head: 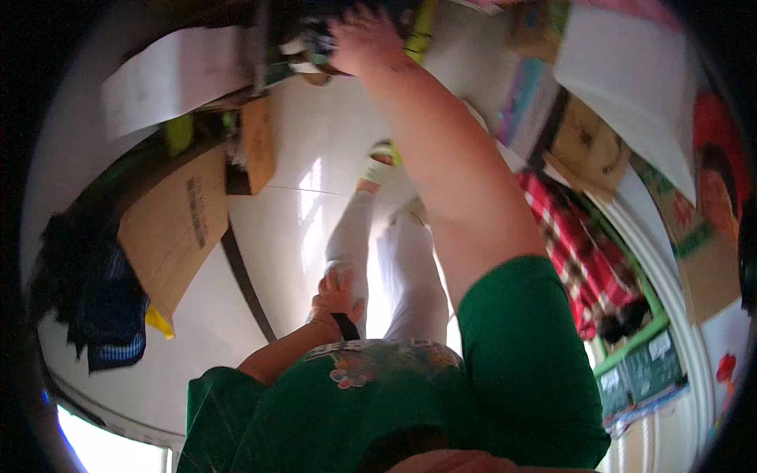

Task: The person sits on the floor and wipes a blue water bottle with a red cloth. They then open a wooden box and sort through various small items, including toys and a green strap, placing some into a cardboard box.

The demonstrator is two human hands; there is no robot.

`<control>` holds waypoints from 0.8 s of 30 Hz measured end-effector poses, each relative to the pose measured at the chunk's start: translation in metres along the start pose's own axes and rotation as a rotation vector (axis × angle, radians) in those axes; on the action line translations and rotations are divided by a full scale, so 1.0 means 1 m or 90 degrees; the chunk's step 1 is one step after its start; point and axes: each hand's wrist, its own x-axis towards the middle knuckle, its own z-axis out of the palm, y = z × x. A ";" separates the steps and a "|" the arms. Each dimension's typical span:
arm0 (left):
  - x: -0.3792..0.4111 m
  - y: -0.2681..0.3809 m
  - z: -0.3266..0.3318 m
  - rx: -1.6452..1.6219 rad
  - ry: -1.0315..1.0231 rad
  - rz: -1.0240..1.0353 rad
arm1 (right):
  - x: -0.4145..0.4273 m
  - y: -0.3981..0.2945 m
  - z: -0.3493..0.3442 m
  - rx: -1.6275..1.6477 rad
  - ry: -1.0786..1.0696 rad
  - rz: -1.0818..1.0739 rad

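Note:
My right arm stretches far forward, and my right hand point(366, 41) is over a dark cluster of items at the top, blurred. Its fingers look spread; what lies beneath the palm is hidden. Beside it are several small white, green and brown items point(310, 56), too blurred to name. My left hand point(336, 295) rests on my left leg in light grey trousers point(349, 236), fingers apart, with a black band point(345, 326) at the wrist. A pale open-toed slipper point(377, 168) is on my left foot.
Cardboard boxes point(177, 219) stand along the left, near dark cloth items point(112, 307). A white panel point(177, 77) is above them. On the right are a brown carton point(585, 142), red checked fabric point(579, 254) in a green-edged frame, and a white sheet-like surface point(627, 77). Glossy tiles point(284, 224) cover the floor.

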 end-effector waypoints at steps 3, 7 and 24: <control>0.004 0.004 0.018 0.005 0.032 0.002 | 0.030 -0.005 -0.065 0.381 -0.099 0.159; 0.006 0.006 0.029 0.010 0.079 0.019 | -0.063 0.044 -0.090 0.677 0.012 0.541; 0.004 0.003 0.023 0.111 0.121 0.034 | -0.355 0.319 -0.228 0.718 0.464 1.126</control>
